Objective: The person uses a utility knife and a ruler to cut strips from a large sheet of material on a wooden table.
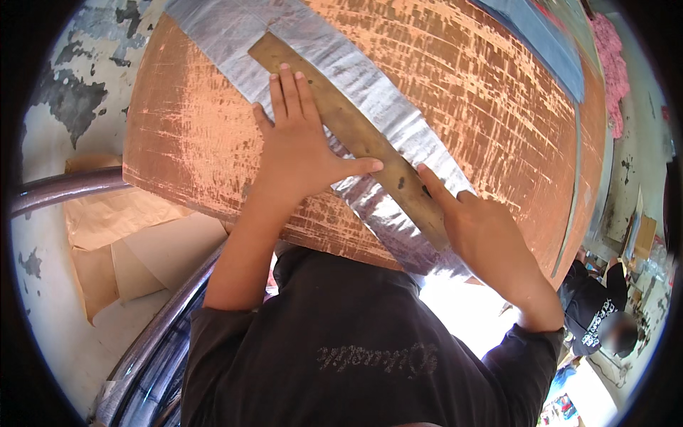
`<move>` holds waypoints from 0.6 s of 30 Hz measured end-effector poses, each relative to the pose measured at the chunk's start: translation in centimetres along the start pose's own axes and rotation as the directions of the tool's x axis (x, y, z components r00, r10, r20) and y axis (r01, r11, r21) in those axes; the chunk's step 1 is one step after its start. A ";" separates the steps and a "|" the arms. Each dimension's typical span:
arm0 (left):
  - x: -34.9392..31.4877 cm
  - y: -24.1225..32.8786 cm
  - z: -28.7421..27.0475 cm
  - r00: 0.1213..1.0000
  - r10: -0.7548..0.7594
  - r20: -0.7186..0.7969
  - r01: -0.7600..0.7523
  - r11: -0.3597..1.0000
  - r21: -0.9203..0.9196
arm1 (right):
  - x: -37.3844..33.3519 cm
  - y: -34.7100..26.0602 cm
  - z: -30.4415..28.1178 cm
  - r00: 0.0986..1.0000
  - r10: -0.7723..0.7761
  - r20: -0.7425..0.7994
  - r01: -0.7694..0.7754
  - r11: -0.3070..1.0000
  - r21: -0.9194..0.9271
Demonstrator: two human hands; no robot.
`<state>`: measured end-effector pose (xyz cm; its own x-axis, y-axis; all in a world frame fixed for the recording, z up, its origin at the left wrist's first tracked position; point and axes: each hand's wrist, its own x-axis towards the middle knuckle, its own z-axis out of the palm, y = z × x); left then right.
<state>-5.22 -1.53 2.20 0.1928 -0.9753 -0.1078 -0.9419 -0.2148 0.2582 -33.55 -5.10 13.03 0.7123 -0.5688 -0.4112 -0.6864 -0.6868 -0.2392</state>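
Observation:
A worn orange-brown wooden table (498,107) fills the upper view. A strip of shiny silver-grey fabric (370,92) lies diagonally across it, and a long brownish wooden ruler (341,117) rests on the fabric. My left hand (299,149) lies flat with fingers spread, pressing on the ruler and fabric. My right hand (477,228) is at the ruler's near end, its index finger stretched out along the ruler's edge; whether it pinches something small I cannot tell.
Brown paper sheets (128,242) lie on the floor at the left beside a curved metal rail (64,188). Blue cloth (541,35) and pink cloth (615,71) sit at the table's far right. Another person in dark clothing (597,309) is at the lower right.

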 end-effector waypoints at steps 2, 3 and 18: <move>-0.2 0.1 -0.1 1.000 -0.020 0.013 0.020 1.000 0.017 | -1.2 0.5 0.5 1.000 -0.005 -0.002 0.005 1.000 -0.013; -0.2 0.1 -0.3 1.000 -0.024 0.018 0.023 0.999 0.029 | -1.6 0.6 0.7 1.000 -0.011 -0.019 0.011 1.000 -0.002; -0.3 0.2 -0.6 1.000 -0.009 0.028 0.009 1.000 0.013 | 4.0 0.1 -0.1 0.948 0.047 -0.315 0.043 0.960 0.275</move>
<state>-5.27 -1.30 2.87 0.1939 -0.9714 -0.1373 -0.9435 -0.2230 0.2449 -30.78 -7.45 11.42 0.6889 -0.7141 -0.1243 -0.6686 -0.5599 -0.4893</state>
